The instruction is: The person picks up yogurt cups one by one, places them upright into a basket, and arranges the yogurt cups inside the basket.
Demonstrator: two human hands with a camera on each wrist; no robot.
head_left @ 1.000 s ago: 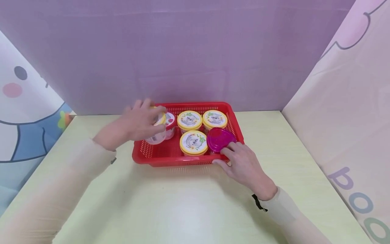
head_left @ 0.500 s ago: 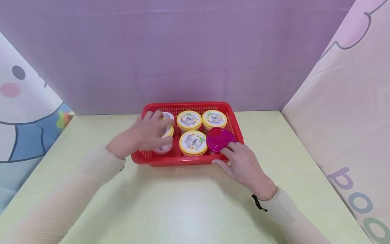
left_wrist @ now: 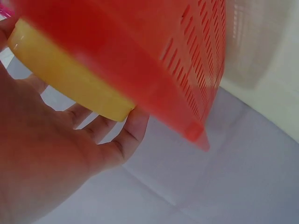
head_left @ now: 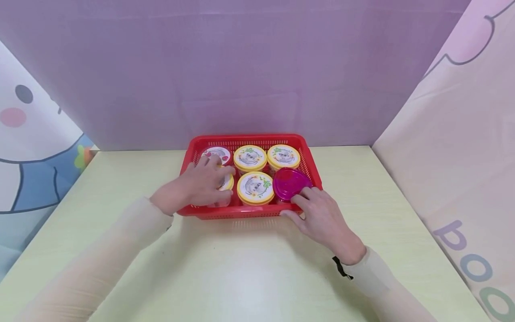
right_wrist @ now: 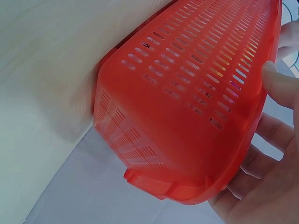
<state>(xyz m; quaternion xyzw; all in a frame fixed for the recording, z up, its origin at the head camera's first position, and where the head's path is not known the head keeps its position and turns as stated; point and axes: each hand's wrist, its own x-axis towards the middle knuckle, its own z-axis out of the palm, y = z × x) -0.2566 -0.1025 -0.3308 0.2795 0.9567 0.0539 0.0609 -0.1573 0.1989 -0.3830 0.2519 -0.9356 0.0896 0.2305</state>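
Observation:
A red plastic basket point(head_left: 241, 213) of lidded tubs stands against the back wall. At its front left, my left hand point(head_left: 197, 185) holds a yellow-lidded tub point(head_left: 228, 182), fingers bent round the lid; its body is mostly hidden. The yellow lid point(left_wrist: 70, 77) also shows in the left wrist view, beside the basket rim. My right hand point(head_left: 322, 219) grips the basket's front right rim, thumb outside and fingers over the edge, close to a tub with a magenta lid point(head_left: 290, 182). Behind the left hand sits a red-rimmed tub point(head_left: 219, 153).
Three more yellow-lidded tubs fill the basket's middle and back right, such as the front middle tub point(head_left: 255, 188). A pale wooden table point(head_left: 241, 268) lies under everything. Purple cloth point(head_left: 241, 80) rises behind, and printed cloth panels flank both sides.
My left hand has moved right and toward me with the yellow-lidded tub, lowering it into the basket's front left. The red-rimmed tub's lid shows more now. My right hand has stayed on the rim.

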